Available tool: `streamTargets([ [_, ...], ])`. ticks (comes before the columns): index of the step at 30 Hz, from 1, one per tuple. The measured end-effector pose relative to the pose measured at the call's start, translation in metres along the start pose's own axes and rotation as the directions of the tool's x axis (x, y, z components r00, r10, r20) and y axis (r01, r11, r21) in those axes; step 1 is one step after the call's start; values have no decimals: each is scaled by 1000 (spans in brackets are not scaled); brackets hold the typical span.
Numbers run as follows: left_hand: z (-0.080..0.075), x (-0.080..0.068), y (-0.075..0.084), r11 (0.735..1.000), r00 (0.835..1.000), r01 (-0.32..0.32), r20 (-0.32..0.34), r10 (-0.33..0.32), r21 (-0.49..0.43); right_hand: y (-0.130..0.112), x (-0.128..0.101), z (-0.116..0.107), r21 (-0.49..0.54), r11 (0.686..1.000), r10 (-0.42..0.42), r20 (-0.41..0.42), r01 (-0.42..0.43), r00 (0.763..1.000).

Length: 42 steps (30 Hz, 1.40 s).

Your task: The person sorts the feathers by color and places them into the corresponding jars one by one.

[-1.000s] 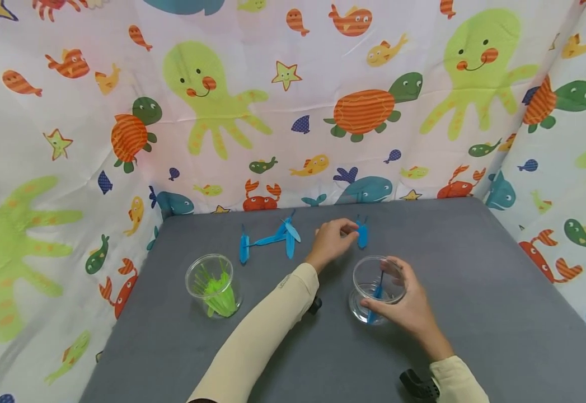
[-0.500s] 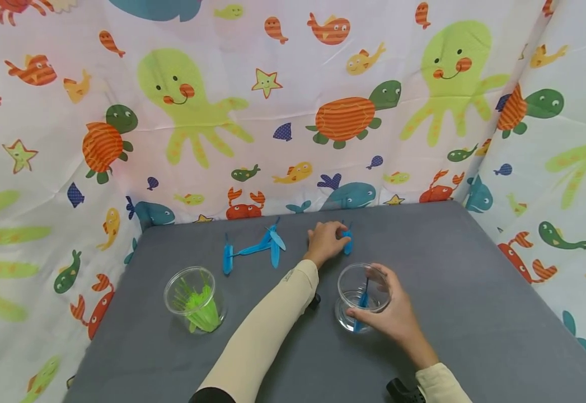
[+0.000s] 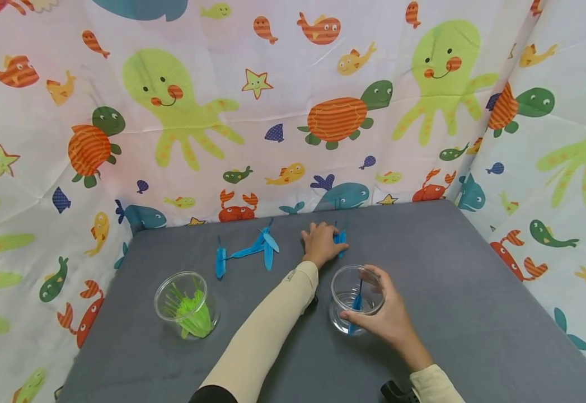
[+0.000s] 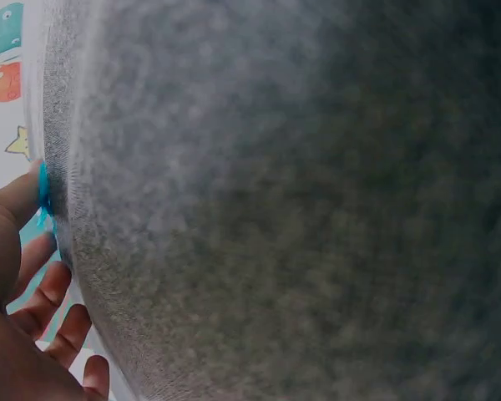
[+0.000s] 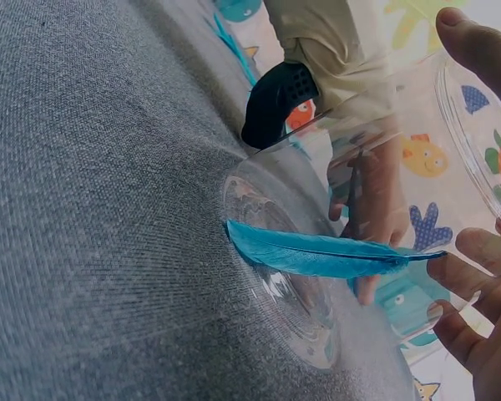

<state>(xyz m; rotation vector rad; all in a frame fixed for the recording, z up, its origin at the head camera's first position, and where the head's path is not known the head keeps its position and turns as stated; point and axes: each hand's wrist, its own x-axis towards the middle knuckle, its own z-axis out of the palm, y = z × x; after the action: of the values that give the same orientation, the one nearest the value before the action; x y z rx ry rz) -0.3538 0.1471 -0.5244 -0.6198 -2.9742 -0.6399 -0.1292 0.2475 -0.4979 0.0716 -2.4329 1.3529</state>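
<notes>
The left hand [image 3: 320, 243] reaches across the grey table [image 3: 474, 291] toward its far edge, fingers curled down onto a blue feather [image 3: 341, 239] lying there; the left wrist view shows a sliver of blue pinched against the thumb [image 4: 17, 196], so the hand has the feather between thumb and fingers while it lies on the cloth. The right hand [image 3: 385, 316] sits nearer the person, wrapped round a clear plastic cup [image 3: 355, 296] that stands upright on the table, thumb on the near wall and fingers round the far side. Inside that cup leans another blue feather [image 5: 317, 253] (its tip down at the cup's base, its quill up toward the rim). The pinched feather lies just beyond the cup, a little to its left, so the two hands are near each other but apart.

Further left along the far edge lie several more blue feathers [image 3: 252, 249], loose and partly overlapping. A second clear cup [image 3: 187, 305] stands well to the left, holding green feathers [image 3: 194, 316]. A sea-creature curtain [image 3: 272, 101] hangs behind and beside the table.
</notes>
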Motion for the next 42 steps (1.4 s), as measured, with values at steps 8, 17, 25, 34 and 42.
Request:
streamTargets([
  [8, -1, -6, 1, 999, 1000, 26, -8, -26, -44, -3, -1, 3, -5, 1000, -5, -3, 5, 1000],
  [17, -8, -14, 1, 964, 995, 78, -39, -91, -253, -4, -1, 3, 7, 1000, -7, 0, 7, 1000],
  [25, -35, -24, 8, 904, 995, 23, -83, -64, -428, -2, 0, 1, -14, 1000, -12, -10, 12, 1000],
  [34, -65, -35, 18, 832, 993, -67, -121, 0, -551, -1, 0, 0, -32, 999, -4, -11, 3, 1000],
  [42, -93, -52, 29, 724, 991, -119, -120, 50, -680, 0, 0, 3, -36, 999, 8, -9, -8, 1000],
])
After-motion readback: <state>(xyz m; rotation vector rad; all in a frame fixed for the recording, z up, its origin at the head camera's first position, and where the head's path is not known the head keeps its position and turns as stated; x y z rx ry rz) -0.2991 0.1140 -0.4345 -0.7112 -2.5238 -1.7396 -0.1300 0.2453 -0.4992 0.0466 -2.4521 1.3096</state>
